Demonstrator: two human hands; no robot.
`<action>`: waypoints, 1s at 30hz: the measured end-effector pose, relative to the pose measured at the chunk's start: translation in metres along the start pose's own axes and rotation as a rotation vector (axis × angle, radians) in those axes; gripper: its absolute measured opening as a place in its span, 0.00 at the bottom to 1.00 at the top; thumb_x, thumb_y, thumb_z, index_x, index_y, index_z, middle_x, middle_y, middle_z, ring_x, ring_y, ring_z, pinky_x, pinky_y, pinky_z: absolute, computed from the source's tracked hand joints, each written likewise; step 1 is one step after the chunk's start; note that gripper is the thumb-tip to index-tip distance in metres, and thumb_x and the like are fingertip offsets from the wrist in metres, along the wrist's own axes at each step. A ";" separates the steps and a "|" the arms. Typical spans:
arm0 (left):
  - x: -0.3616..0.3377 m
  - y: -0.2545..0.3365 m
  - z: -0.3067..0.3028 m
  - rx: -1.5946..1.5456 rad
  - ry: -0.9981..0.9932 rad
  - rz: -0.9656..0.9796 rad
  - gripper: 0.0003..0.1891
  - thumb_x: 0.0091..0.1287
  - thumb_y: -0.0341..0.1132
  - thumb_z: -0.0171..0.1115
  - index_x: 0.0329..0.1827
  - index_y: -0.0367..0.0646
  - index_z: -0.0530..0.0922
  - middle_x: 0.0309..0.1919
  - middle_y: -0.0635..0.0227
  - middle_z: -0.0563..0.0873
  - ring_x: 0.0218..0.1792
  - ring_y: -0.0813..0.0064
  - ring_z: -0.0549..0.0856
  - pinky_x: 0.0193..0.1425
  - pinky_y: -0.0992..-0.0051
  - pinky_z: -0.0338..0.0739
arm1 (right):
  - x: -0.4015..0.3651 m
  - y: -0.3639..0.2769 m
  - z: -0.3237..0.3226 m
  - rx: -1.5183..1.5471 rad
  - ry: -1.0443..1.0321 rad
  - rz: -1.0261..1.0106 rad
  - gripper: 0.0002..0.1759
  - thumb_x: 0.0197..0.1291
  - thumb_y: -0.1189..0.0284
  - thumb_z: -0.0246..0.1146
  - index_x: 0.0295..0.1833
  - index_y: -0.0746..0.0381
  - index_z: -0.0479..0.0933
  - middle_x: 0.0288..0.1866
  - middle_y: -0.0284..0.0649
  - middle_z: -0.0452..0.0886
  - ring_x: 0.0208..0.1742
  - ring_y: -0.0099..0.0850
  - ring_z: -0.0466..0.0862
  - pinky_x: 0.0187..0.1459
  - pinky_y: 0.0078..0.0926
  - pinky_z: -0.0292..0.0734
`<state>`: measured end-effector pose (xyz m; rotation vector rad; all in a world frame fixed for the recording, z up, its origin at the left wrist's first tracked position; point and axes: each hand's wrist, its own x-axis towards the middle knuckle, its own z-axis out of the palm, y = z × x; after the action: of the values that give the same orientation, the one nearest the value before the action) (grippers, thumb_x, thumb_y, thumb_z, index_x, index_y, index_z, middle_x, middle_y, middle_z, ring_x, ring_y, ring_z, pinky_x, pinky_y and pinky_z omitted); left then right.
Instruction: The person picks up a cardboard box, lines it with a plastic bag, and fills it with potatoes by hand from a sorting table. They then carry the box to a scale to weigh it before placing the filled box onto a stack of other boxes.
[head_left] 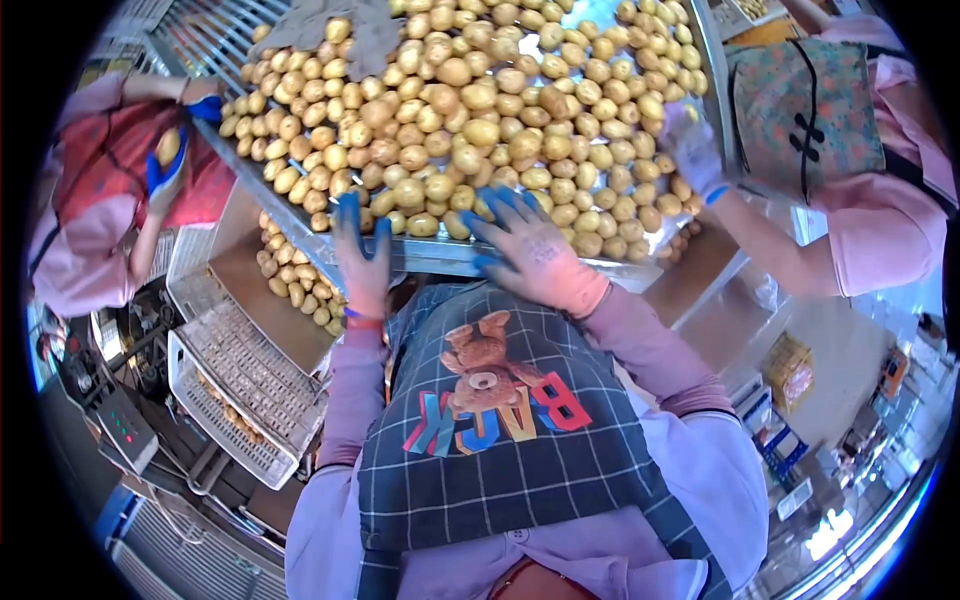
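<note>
A big heap of small yellow potatoes (440,100) covers a metal sorting table (430,258) in front of me. My left hand (365,262), in a pale glove with blue fingertips, rests at the near rim, fingers up and apart beside the closest potatoes. Farther right, my right hand (535,250) wears the same kind of glove. Its blue fingers spread over the near edge of the heap and touch potatoes there. Neither hand shows a potato in its grip.
A co-worker at left holds a potato (167,147) in a gloved hand. At right, another person's gloved hand (692,145) reaches onto the potatoes. A cardboard box (262,290) with potatoes sits below the table's left side, near white plastic crates (245,370). A grey cloth (345,25) lies on the heap.
</note>
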<state>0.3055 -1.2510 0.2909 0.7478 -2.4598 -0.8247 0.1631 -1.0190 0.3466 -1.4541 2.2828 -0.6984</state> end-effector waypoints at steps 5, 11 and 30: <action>0.023 -0.035 0.053 0.389 -0.110 -0.040 0.33 0.68 0.45 0.60 0.72 0.36 0.66 0.70 0.48 0.69 0.74 0.44 0.59 0.78 0.55 0.51 | -0.112 0.098 0.032 -0.215 -0.055 0.229 0.33 0.61 0.53 0.61 0.71 0.50 0.68 0.71 0.43 0.69 0.74 0.49 0.64 0.74 0.53 0.54; 0.025 -0.031 0.056 0.526 -0.159 -0.065 0.35 0.66 0.46 0.58 0.73 0.36 0.63 0.71 0.50 0.67 0.75 0.43 0.56 0.79 0.56 0.51 | -0.082 0.106 0.047 -0.091 0.662 0.666 0.21 0.60 0.66 0.61 0.59 0.59 0.78 0.61 0.51 0.77 0.65 0.50 0.72 0.69 0.49 0.61; 0.019 -0.044 0.033 0.380 -0.327 0.159 0.35 0.67 0.49 0.57 0.73 0.36 0.64 0.71 0.40 0.64 0.74 0.42 0.58 0.78 0.52 0.47 | -0.010 0.062 0.073 -0.088 0.052 0.065 0.30 0.65 0.59 0.58 0.72 0.50 0.67 0.73 0.50 0.66 0.74 0.54 0.63 0.75 0.49 0.55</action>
<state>0.2882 -1.2790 0.2430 0.5642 -2.9740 -0.4508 0.1599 -1.0035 0.2515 -1.4081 2.4173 -0.6303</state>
